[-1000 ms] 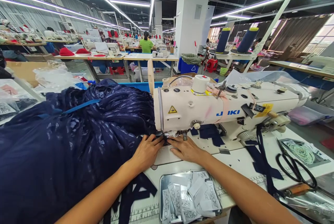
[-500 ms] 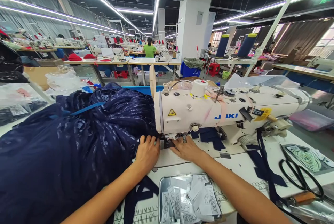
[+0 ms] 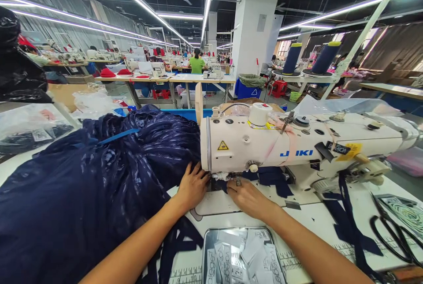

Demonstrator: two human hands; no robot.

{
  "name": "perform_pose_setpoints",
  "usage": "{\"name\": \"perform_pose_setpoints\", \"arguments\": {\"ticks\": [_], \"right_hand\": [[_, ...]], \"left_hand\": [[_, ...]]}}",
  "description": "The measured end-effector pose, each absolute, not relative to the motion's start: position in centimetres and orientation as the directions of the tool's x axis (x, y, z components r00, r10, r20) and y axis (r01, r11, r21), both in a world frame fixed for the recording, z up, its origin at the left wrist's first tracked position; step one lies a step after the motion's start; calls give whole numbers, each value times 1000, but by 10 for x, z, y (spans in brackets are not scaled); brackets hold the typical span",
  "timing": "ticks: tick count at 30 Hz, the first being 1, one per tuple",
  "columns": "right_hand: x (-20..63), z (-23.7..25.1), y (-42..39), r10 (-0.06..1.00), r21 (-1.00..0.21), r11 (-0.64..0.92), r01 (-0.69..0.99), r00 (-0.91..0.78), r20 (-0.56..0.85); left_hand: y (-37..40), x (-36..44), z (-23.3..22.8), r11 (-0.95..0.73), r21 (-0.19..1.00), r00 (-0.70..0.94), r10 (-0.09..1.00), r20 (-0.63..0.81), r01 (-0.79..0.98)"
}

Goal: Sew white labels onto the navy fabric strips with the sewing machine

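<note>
Navy fabric lies heaped left of the white sewing machine, my left hand unclenched and spread at the heap's edge, my right hand curled under the machine's front end, gripping or not I cannot tell remotely, metal tray of printed labels nearer the camera.

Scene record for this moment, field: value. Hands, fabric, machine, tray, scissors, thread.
machine: white, logo partly covered
fabric: navy heap, left of machine
left hand: at fabric's edge, beside machine's end
right hand: below machine's arm, by navy piece
tray: metal, holding printed labels
scissors: on table, far right
thread cones: two, navy, behind machine
</note>
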State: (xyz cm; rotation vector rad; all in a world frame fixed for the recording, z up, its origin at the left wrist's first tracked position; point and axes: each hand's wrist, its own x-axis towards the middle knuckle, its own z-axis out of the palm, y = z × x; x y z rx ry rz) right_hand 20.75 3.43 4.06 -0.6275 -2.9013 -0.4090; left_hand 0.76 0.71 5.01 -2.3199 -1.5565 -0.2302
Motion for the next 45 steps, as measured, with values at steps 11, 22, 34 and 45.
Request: {"name": "perform_pose_setpoints", "arguments": {"ticks": [11, 22, 34, 45], "right_hand": [[198, 42, 24, 395, 222, 877, 427, -902, 172], [188, 36, 18, 458, 247, 834, 494, -868, 191], [184, 37, 20, 502, 272, 795, 542, -840, 206], [210, 48, 39, 535, 189, 798, 572, -817, 215]], "left_hand": [[9, 7, 50, -355, -131, 378, 876, 299, 926], [20, 4, 46, -372, -100, 384, 869, 311, 923], [24, 5, 46, -358, -125, 379, 863, 334, 925], [-52, -8, 64, -436, -265, 491, 850, 194, 860]]}}
